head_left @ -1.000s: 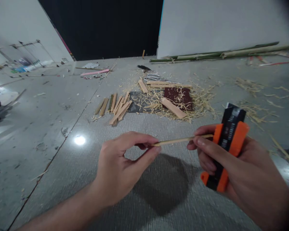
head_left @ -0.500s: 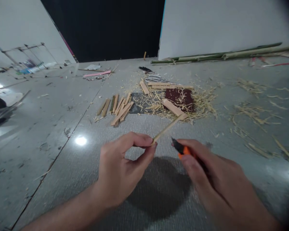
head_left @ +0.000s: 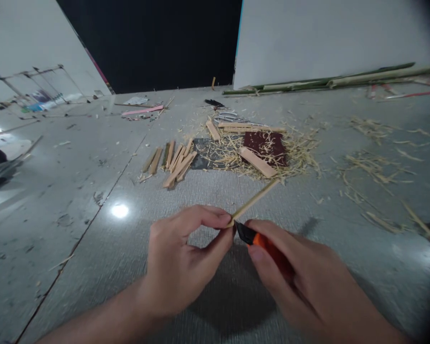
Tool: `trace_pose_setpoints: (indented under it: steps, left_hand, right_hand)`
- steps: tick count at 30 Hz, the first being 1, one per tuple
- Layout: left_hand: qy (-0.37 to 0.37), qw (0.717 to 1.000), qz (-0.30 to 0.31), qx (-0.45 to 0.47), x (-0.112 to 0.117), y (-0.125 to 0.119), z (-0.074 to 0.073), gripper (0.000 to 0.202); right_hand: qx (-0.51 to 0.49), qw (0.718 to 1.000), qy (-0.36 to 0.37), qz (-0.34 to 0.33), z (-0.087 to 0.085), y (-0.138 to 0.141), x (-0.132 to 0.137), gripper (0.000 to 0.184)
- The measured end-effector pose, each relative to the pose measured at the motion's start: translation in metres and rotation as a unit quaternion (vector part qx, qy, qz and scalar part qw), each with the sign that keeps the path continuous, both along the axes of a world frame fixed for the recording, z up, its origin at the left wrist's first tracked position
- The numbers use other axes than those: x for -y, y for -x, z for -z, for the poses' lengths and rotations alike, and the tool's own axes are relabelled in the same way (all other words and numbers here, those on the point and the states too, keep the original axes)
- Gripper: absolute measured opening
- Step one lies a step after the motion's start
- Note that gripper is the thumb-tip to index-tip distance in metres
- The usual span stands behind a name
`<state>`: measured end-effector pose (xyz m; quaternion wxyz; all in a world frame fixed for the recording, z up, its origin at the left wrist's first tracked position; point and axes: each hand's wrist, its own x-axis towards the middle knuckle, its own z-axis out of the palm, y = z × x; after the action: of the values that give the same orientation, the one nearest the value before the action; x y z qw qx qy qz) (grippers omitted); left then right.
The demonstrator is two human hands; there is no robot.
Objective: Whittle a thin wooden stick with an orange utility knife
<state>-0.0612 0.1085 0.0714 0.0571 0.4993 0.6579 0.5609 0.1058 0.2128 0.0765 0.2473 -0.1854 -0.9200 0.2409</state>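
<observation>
Between the thumb and fingers of my left hand [head_left: 186, 258] one end of a thin bamboo strip [head_left: 256, 198] is pinched; its free end points up and to the right. My right hand [head_left: 301, 272] is wrapped round an orange and black utility knife [head_left: 260, 241]. The knife's dark tip is at the strip, close beside my left fingertips; whether the blade touches it I cannot tell. Beyond the hands, curly shavings [head_left: 232, 155] cover a dark mat [head_left: 202, 160] and a dark red sheet [head_left: 263, 141]. A wider bamboo piece [head_left: 258, 162] lies across the red sheet.
Several short bamboo pieces [head_left: 179, 165] lie left of the mat, with longer ones [head_left: 251, 127] behind it. Green bamboo poles [head_left: 308, 85] run along the wall. More shavings [head_left: 372, 167] are scattered at the right. A stick frame [head_left: 36, 79] stands at the far left.
My right hand has brought the knife left and slightly down, up to the strip beside my left fingers. My left hand keeps its pinch and has dropped a little.
</observation>
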Motion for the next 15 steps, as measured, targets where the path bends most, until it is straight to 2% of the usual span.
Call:
trace_pose_setpoints:
  steps: [4,6,8,9,11,15]
  left_hand:
    - [-0.006,1.000,0.018,0.009,-0.001,0.002,0.000,0.015]
    - [-0.006,1.000,0.016,0.013,-0.001,0.002,-0.001,0.015]
    - [-0.001,1.000,0.016,0.017,0.000,0.001,-0.003,0.015]
    - [0.001,1.000,0.018,0.019,0.001,0.000,-0.003,0.015]
    - [0.001,1.000,0.019,0.017,0.004,-0.003,-0.004,0.016]
    - [-0.016,1.000,0.014,0.012,0.007,-0.003,-0.003,0.017]
  right_hand:
    - [0.009,1.000,-0.006,-0.008,0.001,0.000,0.002,0.011]
    - [0.018,1.000,0.006,0.010,0.005,-0.003,-0.003,0.014]
    - [0.030,0.995,0.048,0.083,0.009,-0.007,-0.015,0.020]
    - [0.036,0.985,0.085,0.144,0.011,-0.009,-0.023,0.023]
    - [0.029,0.972,0.114,0.204,0.011,-0.012,-0.039,0.026]
    - [-0.024,0.946,0.234,0.221,0.006,-0.011,-0.051,0.041]
